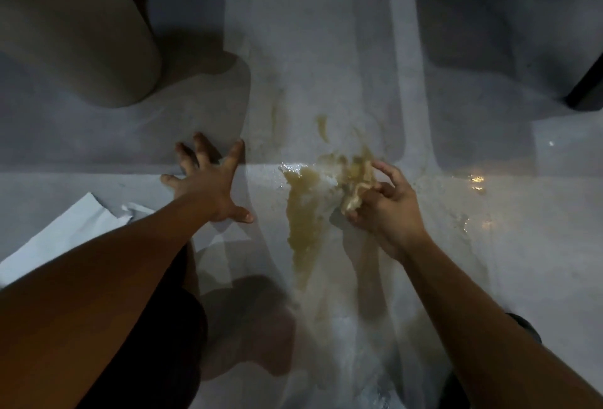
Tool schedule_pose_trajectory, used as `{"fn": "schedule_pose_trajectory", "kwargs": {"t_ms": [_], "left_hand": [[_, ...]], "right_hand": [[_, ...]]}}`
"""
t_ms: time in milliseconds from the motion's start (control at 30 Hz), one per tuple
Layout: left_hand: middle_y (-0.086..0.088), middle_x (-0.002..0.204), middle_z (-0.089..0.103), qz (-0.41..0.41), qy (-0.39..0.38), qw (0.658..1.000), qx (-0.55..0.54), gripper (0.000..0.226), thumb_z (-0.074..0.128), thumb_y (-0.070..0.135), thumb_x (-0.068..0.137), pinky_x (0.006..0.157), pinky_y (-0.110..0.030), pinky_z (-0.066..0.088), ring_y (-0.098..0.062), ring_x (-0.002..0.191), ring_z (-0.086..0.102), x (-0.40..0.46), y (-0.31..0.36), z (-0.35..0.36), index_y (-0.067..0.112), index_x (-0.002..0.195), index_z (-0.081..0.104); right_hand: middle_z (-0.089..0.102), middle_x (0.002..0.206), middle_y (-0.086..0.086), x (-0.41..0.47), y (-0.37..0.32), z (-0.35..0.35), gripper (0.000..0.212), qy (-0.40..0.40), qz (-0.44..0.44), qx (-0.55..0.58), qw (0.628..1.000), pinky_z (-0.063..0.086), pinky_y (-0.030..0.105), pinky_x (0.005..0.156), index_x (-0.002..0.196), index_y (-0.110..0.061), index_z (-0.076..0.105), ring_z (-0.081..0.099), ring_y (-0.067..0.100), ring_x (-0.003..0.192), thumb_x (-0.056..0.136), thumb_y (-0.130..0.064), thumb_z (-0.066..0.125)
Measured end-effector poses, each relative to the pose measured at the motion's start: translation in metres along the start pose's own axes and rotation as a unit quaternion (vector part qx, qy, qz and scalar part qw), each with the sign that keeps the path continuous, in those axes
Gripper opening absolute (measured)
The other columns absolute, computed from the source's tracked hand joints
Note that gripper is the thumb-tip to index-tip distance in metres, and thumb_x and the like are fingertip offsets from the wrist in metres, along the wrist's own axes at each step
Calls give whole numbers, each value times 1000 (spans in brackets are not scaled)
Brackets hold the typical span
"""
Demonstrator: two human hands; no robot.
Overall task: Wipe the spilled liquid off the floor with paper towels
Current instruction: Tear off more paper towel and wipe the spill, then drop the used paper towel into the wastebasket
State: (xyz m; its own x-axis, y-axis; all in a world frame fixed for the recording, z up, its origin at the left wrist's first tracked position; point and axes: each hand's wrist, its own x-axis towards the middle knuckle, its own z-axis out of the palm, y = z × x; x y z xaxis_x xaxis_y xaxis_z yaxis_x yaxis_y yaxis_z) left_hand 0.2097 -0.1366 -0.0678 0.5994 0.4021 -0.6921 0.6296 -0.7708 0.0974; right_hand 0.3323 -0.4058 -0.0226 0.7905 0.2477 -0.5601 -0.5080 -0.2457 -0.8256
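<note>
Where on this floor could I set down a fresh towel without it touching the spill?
Dry floor lies beyond the left hand, toward the cylinder. Crowded: the spill runs down the middle beside the right hand and its wad; towels lie lower left.

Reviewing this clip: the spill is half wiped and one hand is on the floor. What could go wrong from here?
1. The wad of paper towel gripped by the right hand looks soaked, so it may smear the brownish spill rather than lift it.
2. The left hand is braced flat on the glossy floor close to the puddle; it could slip.
3. The clean paper sheets lie nearby and could get wet.
</note>
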Motion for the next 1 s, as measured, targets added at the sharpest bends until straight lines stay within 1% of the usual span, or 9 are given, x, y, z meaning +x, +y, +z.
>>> {"fn": "schedule_pose_trajectory", "kwargs": {"t_ms": [133, 267, 367, 467, 567, 733, 833, 900, 1000], "left_hand": [[-16, 160, -40, -5, 12, 1000, 4, 150, 82, 80, 53, 109, -82, 12, -52, 146, -30, 0, -4, 3, 56, 146, -33], [-14, 164, -33, 8, 28, 1000, -1, 140, 76, 84, 57, 111, -81, 14, -49, 149, -26, -6, -9, 7, 54, 151, -24], [-9, 169, -2, 38, 72, 995, -54, 119, 66, 89, 62, 111, -75, 23, -45, 154, -2, -13, -22, 10, 55, 155, -1], [-9, 141, 51, 75, 223, 959, -158, 77, 40, 83, 81, 101, -55, 47, -39, 129, 48, -22, -47, 5, 40, 144, 43], [-15, 119, 65, 40, 344, 905, -249, 58, 41, 60, 95, 90, -46, 52, -38, 104, 61, -26, -75, -9, 21, 130, 65], [-12, 110, 70, -70, 419, 834, -352, 47, 45, 44, 99, 83, -38, 52, -31, 91, 66, -44, -129, -9, 14, 125, 68], [-14, 110, 70, -93, 427, 837, -330, 34, 53, 31, 103, 80, -34, 47, -24, 86, 61, -63, -164, 6, 10, 125, 68], [-16, 107, 70, -140, 426, 831, -328, 32, 55, 29, 103, 79, -35, 47, -21, 82, 58, -76, -196, 15, 10, 126, 67], [-18, 112, 69, -261, 417, 795, -356, 35, 51, 32, 104, 85, -44, 52, -32, 90, 64, -107, -243, 42, 12, 129, 64]], "right_hand": [[68, 105, 13, 10, -20, 1, 29, -59, 85, 203, 974, 62, 35, 74, 106, -12, 67, 72, 23, 90, 95, 11, 52], [69, 107, 11, 14, -29, 5, 29, -89, 84, 233, 965, 60, 33, 76, 101, -14, 68, 73, 20, 92, 94, 10, 53], [61, 107, 16, 12, -47, 20, 28, -100, 44, 207, 972, 60, 38, 73, 102, -13, 65, 68, 28, 96, 93, 12, 54], [66, 96, 9, -2, -81, 64, 26, -93, -38, 95, 990, 60, 35, 64, 106, -13, 62, 69, 23, 83, 93, 9, 59], [69, 94, 3, -14, -130, 128, 22, -113, -161, 3, 980, 56, 30, 57, 100, -18, 65, 70, 14, 74, 90, 1, 71], [66, 71, -1, -26, -224, 263, 21, -180, -321, -5, 930, 56, 31, 53, 83, -16, 61, 67, 13, 61, 86, 0, 74], [66, 70, -7, -18, -257, 331, 19, -142, -398, -96, 901, 61, 37, 56, 80, -24, 61, 69, 13, 64, 83, -13, 76], [67, 79, -9, -12, -249, 350, 7, -89, -457, -194, 863, 61, 40, 67, 89, -26, 65, 70, 14, 74, 84, -27, 70], [69, 93, 2, -24, -193, 341, 18, -49, -540, -212, 813, 55, 37, 80, 102, -18, 70, 66, 15, 84, 90, -28, 60]]}}
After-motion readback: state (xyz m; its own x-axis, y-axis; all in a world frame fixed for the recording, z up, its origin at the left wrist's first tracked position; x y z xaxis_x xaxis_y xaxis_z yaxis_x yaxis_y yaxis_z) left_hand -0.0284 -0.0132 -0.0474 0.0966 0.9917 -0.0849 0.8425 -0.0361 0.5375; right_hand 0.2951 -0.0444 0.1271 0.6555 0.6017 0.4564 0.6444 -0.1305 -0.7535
